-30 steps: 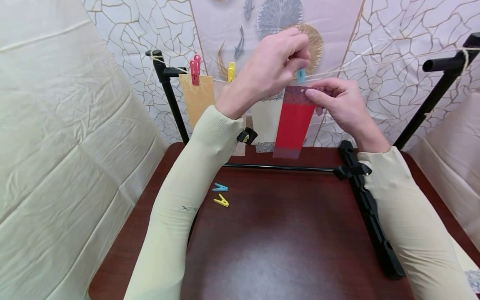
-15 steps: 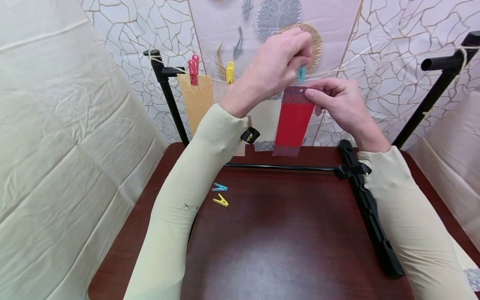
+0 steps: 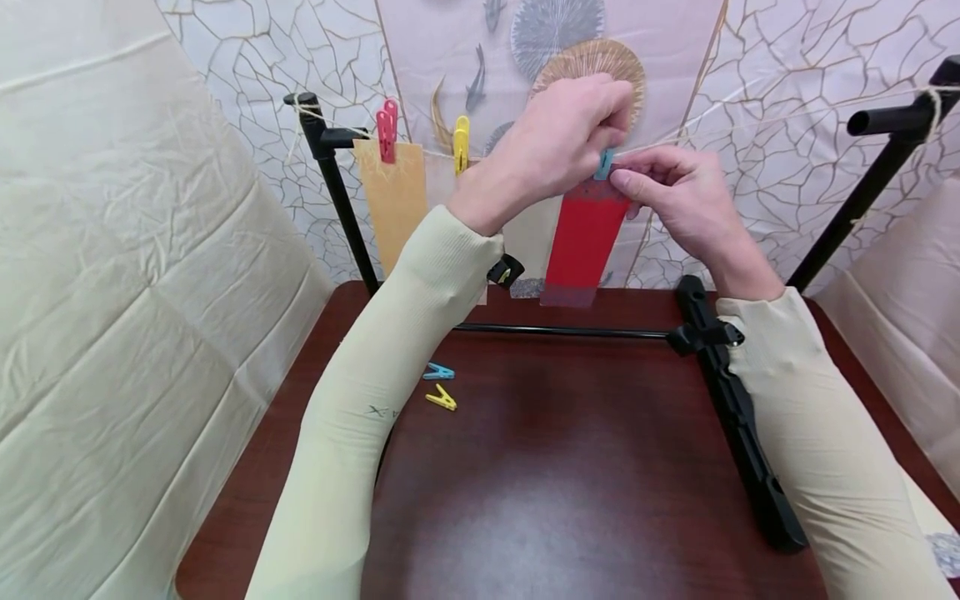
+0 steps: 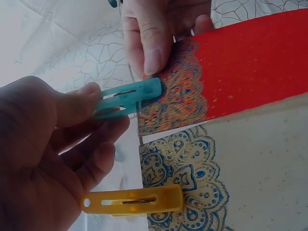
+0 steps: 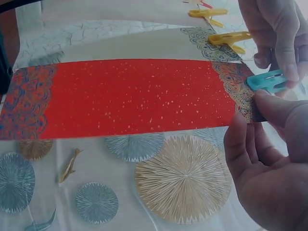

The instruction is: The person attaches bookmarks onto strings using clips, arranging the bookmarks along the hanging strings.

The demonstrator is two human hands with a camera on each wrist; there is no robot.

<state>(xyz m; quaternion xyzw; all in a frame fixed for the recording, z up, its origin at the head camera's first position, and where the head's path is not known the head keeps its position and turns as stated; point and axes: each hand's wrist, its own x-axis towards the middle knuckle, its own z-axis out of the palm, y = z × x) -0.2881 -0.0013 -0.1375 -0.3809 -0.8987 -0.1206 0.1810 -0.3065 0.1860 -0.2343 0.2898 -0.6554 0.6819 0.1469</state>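
Note:
My left hand (image 3: 566, 137) pinches the handles of a blue clothespin (image 4: 130, 96), whose jaws lie over the top edge of a red card (image 3: 588, 237). Gold and blue lace patterning trims both ends of that card, as the right wrist view shows. With thumb and fingers, my right hand (image 3: 678, 196) grips the card's upper right corner, close beside the clothespin. Behind the red card hangs a cream card (image 4: 260, 163) with a similar lace border, held by a yellow clothespin (image 4: 139, 201). In the head view my left hand hides part of the line.
A string (image 3: 765, 123) runs between black stand posts (image 3: 337, 183). On it hang a tan card (image 3: 393, 200) under a red clothespin (image 3: 387, 132) and another yellow clothespin (image 3: 461, 146). Loose blue (image 3: 438, 372) and yellow clothespins (image 3: 442, 398) lie on the brown table (image 3: 570, 467).
My left hand has lowered the blue clothespin from above the string onto the red card's top edge. My right hand stays at the card's corner.

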